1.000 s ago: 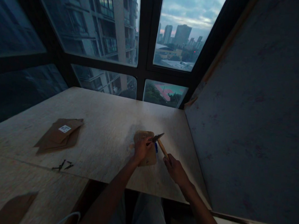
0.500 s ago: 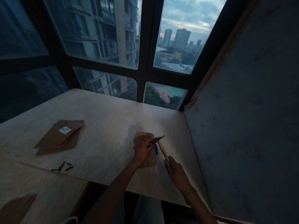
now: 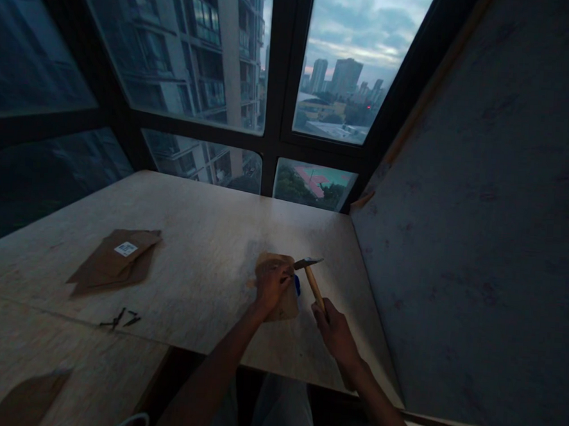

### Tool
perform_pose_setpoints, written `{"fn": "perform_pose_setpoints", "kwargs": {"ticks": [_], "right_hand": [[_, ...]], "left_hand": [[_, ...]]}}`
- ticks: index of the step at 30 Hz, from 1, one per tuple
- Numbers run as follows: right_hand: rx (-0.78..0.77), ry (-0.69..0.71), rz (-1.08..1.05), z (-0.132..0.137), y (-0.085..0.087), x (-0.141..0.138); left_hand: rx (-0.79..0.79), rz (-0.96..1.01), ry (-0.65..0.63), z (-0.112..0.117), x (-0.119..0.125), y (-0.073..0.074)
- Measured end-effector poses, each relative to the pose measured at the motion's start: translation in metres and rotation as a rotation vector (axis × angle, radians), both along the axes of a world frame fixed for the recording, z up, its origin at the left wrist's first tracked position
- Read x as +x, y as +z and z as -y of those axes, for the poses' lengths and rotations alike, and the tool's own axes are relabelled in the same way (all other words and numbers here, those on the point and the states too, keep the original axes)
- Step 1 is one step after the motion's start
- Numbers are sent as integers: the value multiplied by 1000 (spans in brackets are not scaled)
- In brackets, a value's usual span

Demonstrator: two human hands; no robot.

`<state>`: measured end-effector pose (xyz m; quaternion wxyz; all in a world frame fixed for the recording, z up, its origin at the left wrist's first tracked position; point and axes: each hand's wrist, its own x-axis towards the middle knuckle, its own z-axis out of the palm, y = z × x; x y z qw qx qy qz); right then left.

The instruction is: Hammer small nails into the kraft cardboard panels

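In my right hand (image 3: 331, 325) is the wooden handle of a hammer (image 3: 314, 284), fingers wrapped round its lower part. The dark metal head of the hammer is just right of my left fingertips, above a brown board (image 3: 284, 311) with rounded corners. My left hand (image 3: 271, 285) rests over that board with its fingers pinched together. Whatever they hold, if anything, is too small and dark to make out. A blue object (image 3: 297, 286) shows at the board's right edge, partly hidden.
Flat brown sheets (image 3: 112, 263) with a white label lie on the left of the pale tabletop (image 3: 201, 233). Several dark screws or nails (image 3: 120, 319) lie nearer the front edge. Another brown piece (image 3: 29, 397) is at lower left. A wall (image 3: 470, 250) bounds the right; windows stand behind.
The hammer head has shifted slightly to the right, away from my left fingers. My left hand stays in nearly the same place on the board.
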<state>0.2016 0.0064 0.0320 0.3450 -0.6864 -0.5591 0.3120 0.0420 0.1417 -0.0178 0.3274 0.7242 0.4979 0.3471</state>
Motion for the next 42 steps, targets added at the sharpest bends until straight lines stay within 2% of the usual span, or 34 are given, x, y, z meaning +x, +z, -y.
{"fn": "perform_pose_setpoints", "kwargs": {"ticks": [3, 8, 11, 16, 23, 27, 34, 42], "right_hand": [[28, -109, -82, 7, -9, -8], [67, -261, -211, 10, -41, -29], [97, -325, -287, 6, -52, -40], [153, -389, -387, -3, -54, -51], [194, -432, -419, -7, -56, -51], [208, -438, -411, -6, -57, -51], [196, -440, -382, -3, -60, -54], [199, -446, -369, -3, -65, -51]], "left_hand": [[-14, 34, 8, 1, 0, 0], [-30, 129, 23, 3, 0, 1], [-23, 206, 26, 3, -1, 0], [-18, 369, 17, -2, -4, -2], [-37, 516, 20, -15, -9, -4], [-57, 486, -32, -18, -10, -2], [-50, 313, -131, -20, -13, 0], [-18, 149, -138, -21, -1, -7]]}}
